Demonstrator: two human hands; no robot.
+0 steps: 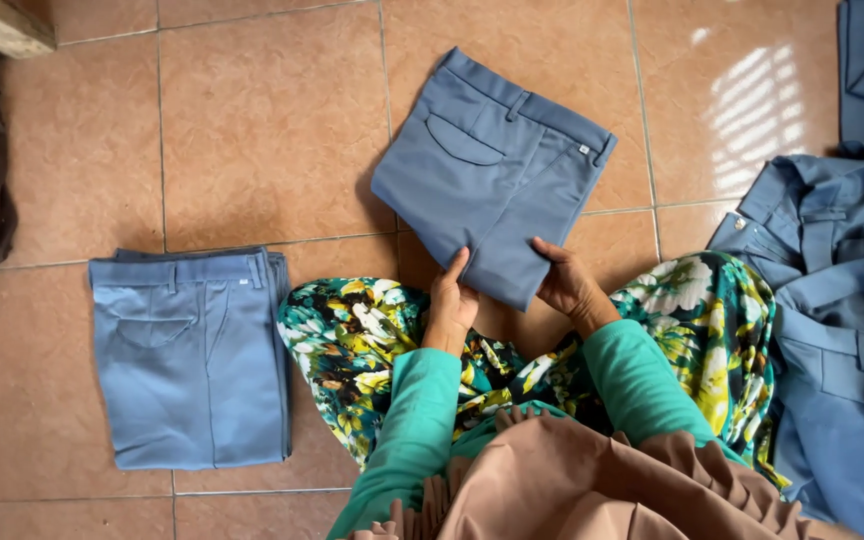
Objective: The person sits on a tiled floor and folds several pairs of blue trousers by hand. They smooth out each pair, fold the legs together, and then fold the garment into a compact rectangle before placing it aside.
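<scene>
While my left hand point(450, 298) and right hand point(566, 282) pinch the near edge of the folded blue-grey trousers point(487, 170), which lie on the tiled floor point(272, 130) just ahead of them, I judge the cloth light, soft and floppy, best gripped at its folded corners.

Both arms reach fwd in green sleeves, elbows bent. Left hand point(452, 295) and right hand point(564, 282) sit near each other, approx. level, fingers point(548, 250) closed in a pinch grip, thumbs on top, wrists straight.
</scene>
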